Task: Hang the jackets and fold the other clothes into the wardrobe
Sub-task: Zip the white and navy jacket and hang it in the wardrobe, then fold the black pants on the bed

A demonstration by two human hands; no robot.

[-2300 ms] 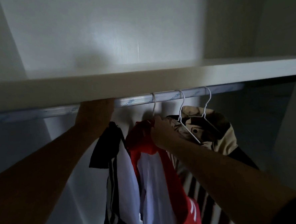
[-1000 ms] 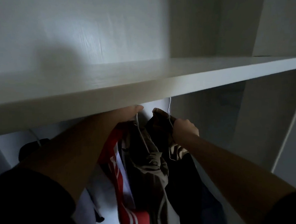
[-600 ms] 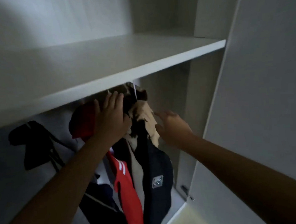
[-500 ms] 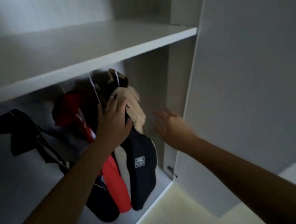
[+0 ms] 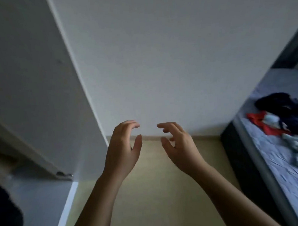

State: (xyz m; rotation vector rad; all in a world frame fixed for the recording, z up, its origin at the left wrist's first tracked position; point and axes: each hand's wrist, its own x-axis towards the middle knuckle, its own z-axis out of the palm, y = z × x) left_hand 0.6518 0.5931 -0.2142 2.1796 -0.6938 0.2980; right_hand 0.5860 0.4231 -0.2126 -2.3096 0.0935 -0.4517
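pale floor (image 5: pixel 158 191) runs under my forearms, nearest of all. above it my left hand (image 5: pixel 122 149) and right hand (image 5: pixel 180 146) float side by side, near each other but not touching, palms turned inward. the fingers (image 5: pixel 129 126) of both are apart and loosely curled, clamped on nothing; i judge they are free because the next garment has to be fetched. to my left stands the wardrobe (image 5: pixel 29 85), its white panel slanting across the view, with a dark shape i cannot identify at the bottom corner. off to the right, well apart from both hands, the bed (image 5: pixel 280 183) carries the clothes (image 5: pixel 284 118), a loose heap of dark, red and pale pieces, unfolded, so the folding is not yet done. beyond everything is the blank wall (image 5: pixel 176 58).
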